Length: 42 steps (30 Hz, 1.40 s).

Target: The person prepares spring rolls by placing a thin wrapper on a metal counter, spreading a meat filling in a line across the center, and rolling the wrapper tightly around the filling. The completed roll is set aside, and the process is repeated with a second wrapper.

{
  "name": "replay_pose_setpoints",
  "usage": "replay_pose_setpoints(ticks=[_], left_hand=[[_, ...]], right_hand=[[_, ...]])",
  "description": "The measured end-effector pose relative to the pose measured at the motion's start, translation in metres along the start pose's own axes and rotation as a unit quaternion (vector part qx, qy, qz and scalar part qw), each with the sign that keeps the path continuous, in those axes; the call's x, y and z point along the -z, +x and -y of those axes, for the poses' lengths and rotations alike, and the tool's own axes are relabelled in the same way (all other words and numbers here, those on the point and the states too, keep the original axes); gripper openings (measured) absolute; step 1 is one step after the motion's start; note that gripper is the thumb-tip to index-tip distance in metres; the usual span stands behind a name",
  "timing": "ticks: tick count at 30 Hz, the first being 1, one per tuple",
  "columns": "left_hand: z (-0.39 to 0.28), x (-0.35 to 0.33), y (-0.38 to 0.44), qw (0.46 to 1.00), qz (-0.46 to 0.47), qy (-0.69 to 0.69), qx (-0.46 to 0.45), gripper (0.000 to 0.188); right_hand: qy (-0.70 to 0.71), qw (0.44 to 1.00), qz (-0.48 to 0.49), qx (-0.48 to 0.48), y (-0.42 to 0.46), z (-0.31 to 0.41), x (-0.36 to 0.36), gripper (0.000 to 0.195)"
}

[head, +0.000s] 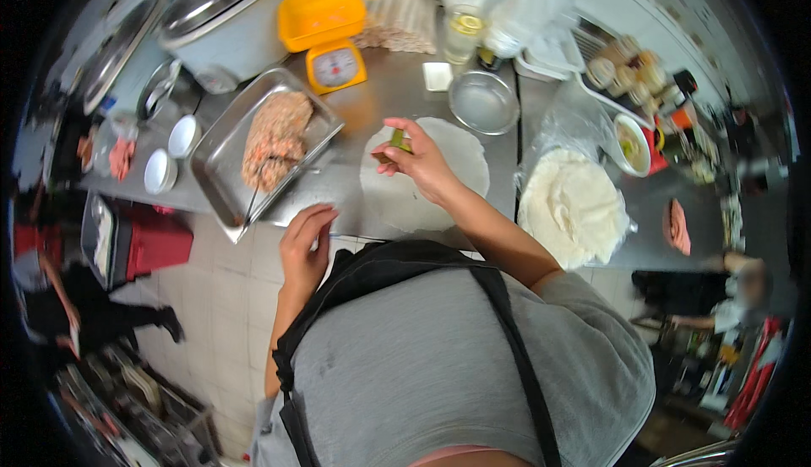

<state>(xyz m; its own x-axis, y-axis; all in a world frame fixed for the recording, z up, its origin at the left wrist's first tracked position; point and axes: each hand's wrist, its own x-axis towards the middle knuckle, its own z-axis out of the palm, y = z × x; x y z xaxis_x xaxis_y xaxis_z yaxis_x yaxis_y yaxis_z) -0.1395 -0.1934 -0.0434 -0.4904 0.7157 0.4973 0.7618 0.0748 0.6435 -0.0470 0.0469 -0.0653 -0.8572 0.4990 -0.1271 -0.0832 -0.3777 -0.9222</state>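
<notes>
My right hand (420, 161) grips a small green-and-brown object (398, 140) that I cannot identify, held over a thin round sheet of rolled dough (459, 150). The sheet lies flat on the steel worktable (374, 102). My left hand (305, 239) is at the table's front edge, with nothing visible in it and its fingers loosely bent, thumb apart. Beyond it, a steel tray (218, 156) sits at an angle with its near corner past the edge. In the tray rests a mound of minced filling (279, 131), and a utensil handle (252, 204) leans out of it.
Behind stand a yellow kitchen scale (336, 67), a steel bowl (484, 102) and a glass jug (464, 36). Dough in plastic (570, 210) lies to the right. Two white bowls (161, 171) stand left. People (82, 302) (728, 296) are at both sides.
</notes>
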Motion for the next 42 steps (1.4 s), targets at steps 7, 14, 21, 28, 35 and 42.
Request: replay_pose_setpoints(ticks=[7, 14, 21, 28, 35, 42], left_hand=[[0.018, 0.028, -0.022, 0.998, -0.019, 0.033, 0.043, 0.027], [0.009, 0.009, 0.003, 0.999, 0.026, 0.012, -0.032, 0.026], [-0.014, -0.007, 0.018, 0.997, 0.041, 0.012, -0.059, 0.024], [-0.034, -0.008, -0.004, 0.997, 0.032, 0.049, -0.041, 0.028], [-0.052, 0.02, -0.024, 0.991, 0.038, 0.131, 0.015, 0.032], [-0.032, 0.092, -0.026, 0.956, -0.091, 0.223, 0.169, 0.014]], right_hand=[[-0.058, 0.998, 0.004, 0.02, -0.004, -0.023, 0.027, 0.021], [-0.124, 0.969, -0.197, 0.077, -0.066, 0.021, 0.111, 0.019], [-0.077, 0.928, -0.34, 0.132, -0.115, 0.056, 0.232, 0.018], [-0.287, 0.801, -0.495, 0.178, -0.048, 0.07, 0.347, 0.016], [-0.734, 0.567, -0.347, 0.143, -0.01, 0.036, 0.465, 0.017], [-0.741, 0.617, -0.263, -0.031, -0.022, 0.117, 0.498, 0.05]])
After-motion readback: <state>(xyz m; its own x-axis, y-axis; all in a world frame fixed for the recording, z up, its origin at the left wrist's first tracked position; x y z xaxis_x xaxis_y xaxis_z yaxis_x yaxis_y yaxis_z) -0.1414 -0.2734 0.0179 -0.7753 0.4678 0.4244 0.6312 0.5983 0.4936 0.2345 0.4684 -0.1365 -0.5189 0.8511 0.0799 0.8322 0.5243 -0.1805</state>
